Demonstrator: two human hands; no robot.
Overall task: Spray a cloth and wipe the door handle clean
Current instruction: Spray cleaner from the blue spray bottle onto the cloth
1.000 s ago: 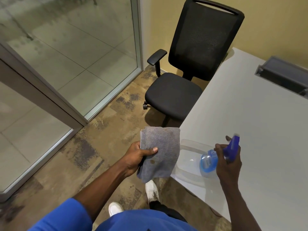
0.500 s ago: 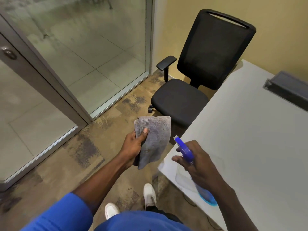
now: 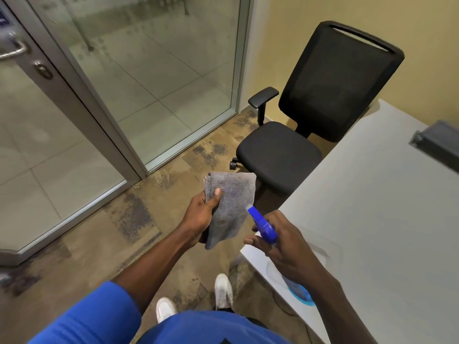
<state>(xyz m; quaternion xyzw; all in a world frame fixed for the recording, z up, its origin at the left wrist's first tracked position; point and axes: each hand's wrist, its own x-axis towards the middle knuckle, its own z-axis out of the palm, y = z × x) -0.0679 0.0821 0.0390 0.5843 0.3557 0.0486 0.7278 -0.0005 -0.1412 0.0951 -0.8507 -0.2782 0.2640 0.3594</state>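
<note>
My left hand (image 3: 201, 214) holds a folded grey cloth (image 3: 232, 202) upright in front of me, thumb pressed on its face. My right hand (image 3: 278, 242) grips a clear spray bottle with a blue trigger head (image 3: 263, 225); the nozzle points at the cloth from a short gap away. The bottle's body and blue base (image 3: 299, 291) show below my wrist. A metal door handle (image 3: 12, 52) with a keyhole under it sits on the glass door frame at the far upper left, well out of reach of both hands.
A black office chair (image 3: 278, 155) stands ahead against the yellow wall. A grey desk (image 3: 372, 219) fills the right side, with a dark cable tray (image 3: 437, 137) set in it. Glass panels (image 3: 154, 70) run along the left. Mottled brown carpet lies underfoot.
My right hand lifted the bottle off the desk, turned it and brought the nozzle up to the cloth. My view swung left, bringing the door handle into sight.
</note>
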